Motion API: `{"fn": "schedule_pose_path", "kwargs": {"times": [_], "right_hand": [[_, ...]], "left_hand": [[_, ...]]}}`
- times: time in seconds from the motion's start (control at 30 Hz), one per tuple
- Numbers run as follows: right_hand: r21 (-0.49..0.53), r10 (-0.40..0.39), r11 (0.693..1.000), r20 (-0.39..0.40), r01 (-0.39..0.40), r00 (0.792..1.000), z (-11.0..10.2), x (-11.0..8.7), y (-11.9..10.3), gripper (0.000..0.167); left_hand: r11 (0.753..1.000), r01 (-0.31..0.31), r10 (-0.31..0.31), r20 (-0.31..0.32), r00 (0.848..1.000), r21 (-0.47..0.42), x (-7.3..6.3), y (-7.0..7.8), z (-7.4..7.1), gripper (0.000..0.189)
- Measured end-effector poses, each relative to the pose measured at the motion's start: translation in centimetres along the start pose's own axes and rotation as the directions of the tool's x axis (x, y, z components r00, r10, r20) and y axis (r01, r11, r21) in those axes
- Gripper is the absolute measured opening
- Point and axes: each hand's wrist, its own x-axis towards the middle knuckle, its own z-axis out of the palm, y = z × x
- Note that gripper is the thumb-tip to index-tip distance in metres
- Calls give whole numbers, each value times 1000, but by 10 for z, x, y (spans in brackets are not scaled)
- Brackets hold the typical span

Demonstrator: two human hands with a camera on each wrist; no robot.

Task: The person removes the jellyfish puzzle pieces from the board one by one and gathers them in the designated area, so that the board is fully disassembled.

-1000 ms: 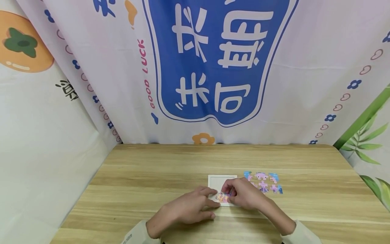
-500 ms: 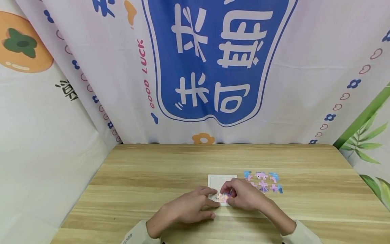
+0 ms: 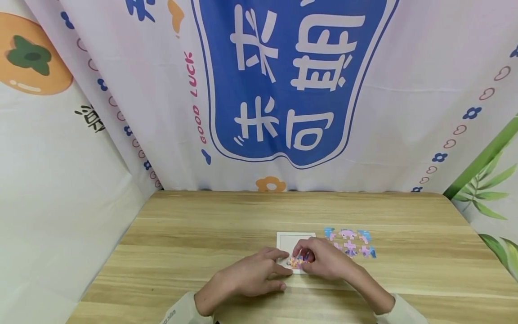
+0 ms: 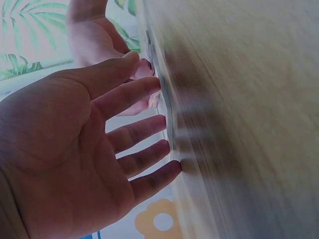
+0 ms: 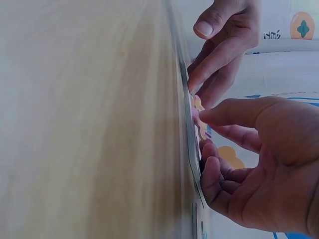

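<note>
On the wooden table lies a white puzzle tray [image 3: 285,240] with a recessed outline. Pink, yellow and purple jigsaw pieces [image 3: 296,262] sit joined along its near side. My left hand [image 3: 256,273] rests on the tray's left edge with fingers spread and fairly straight. In the left wrist view, its fingertips touch the rim. My right hand [image 3: 324,258] pinches a jigsaw piece [image 5: 196,115] between thumb and index finger at the tray's near right. The right wrist view shows the other fingers curled under. Part of that piece is hidden behind the fingers.
Several loose jigsaw pieces [image 3: 350,245], pink and blue, lie in rows right of the tray, partly behind my right hand. A printed cloth [image 3: 376,148] hangs along the table's back edge. Bare wooden tabletop [image 3: 194,234] extends left of the tray.
My right hand's fingers shift slightly over the pieces at the tray's near side. The left hand stays in place, and the loose pieces have not moved.
</note>
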Motion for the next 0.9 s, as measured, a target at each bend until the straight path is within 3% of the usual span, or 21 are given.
{"fn": "schedule_pose_path", "kwargs": {"times": [0.7,0.9], "right_hand": [[155,19,988,-18,-16,1000,2,-3,2,19],[157,37,987,-40,-30,999,-3,-11,5,17]], "left_hand": [[1000,-7,7,4,1000,-10,0,-1,1,41],[1000,-5,5,5,1000,-6,-1,-1,1,41]]}}
